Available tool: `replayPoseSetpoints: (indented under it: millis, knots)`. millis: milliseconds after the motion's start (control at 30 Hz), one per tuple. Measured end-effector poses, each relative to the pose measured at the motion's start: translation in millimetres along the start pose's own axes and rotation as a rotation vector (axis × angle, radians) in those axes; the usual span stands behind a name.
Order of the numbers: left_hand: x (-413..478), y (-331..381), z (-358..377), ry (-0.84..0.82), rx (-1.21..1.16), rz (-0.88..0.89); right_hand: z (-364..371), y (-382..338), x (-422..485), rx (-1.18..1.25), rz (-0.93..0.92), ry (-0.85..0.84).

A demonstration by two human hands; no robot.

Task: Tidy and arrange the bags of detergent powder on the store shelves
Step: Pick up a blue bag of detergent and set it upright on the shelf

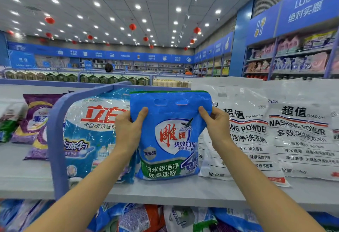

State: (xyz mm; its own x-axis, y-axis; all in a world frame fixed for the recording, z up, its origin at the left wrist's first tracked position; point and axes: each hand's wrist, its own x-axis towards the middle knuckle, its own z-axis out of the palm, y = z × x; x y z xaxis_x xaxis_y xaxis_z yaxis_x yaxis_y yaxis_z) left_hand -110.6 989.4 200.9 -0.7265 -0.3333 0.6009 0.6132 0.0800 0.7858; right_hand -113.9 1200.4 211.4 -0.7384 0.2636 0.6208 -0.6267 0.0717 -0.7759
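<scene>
A: Head view: placed where?
B: Standing near, on grey metal shelf (183, 189), between pale-blue crinkly bag (91, 131) left and white plastic bag (245, 136) right: blue glossy detergent bag (168, 140).
A: Held how?
B: Pinched at upper corners by left hand (128, 131) and right hand (216, 125); likely to square it upright.

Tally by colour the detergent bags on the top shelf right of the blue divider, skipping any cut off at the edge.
Blue: 2, the large light-blue bag and the held eagle-logo bag
White: 2, washing powder bags
Total: 4
</scene>
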Motion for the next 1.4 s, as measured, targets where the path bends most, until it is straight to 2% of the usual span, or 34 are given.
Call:
replayPoseSetpoints:
  millis: [67, 167, 233, 333, 500, 633, 700, 767, 933, 1067, 1267, 1400]
  knots:
    - [11, 8, 0, 0.018, 0.037, 0.100, -1, -4, 1, 0.038, 0.007, 0.001]
    - [25, 11, 7, 0.048, 0.054, 0.141, -2, -6, 3, 0.111, 0.044, -0.008]
    - [23, 8, 14, 0.073, 0.036, 0.098, -5, 0, -1, 0.152, 0.191, -0.097]
    - [22, 0, 16, 0.097, -0.010, 0.001, -4, 15, -16, 0.050, 0.344, -0.275]
    - [27, -2, 7, 0.074, -0.105, -0.095, 3, 6, -7, -0.124, 0.197, -0.226]
    - [15, -13, -8, -0.153, -0.157, -0.315, 1, 13, -12, -0.125, 0.209, -0.156]
    - [1, -18, -17, -0.292, -0.123, -0.314, 0, 15, -16, -0.122, 0.204, -0.126]
    - [-15, -20, -21, -0.349, -0.134, -0.335, 2, 13, -20, -0.105, 0.178, -0.114]
    - [-58, -40, -15, -0.331, -0.118, -0.475, 11, -11, -26, -0.055, 0.074, -0.130]
    - [-95, -47, -10, -0.304, -0.004, -0.435, 13, -39, -29, -0.049, 0.016, -0.203]
    - [-119, -33, -21, -0.238, -0.100, -0.422, 14, -53, -38, -0.041, 0.032, -0.262]
    - [-122, -21, -64, -0.180, -0.089, -0.384, 29, -61, -52, -0.180, -0.122, -0.371]
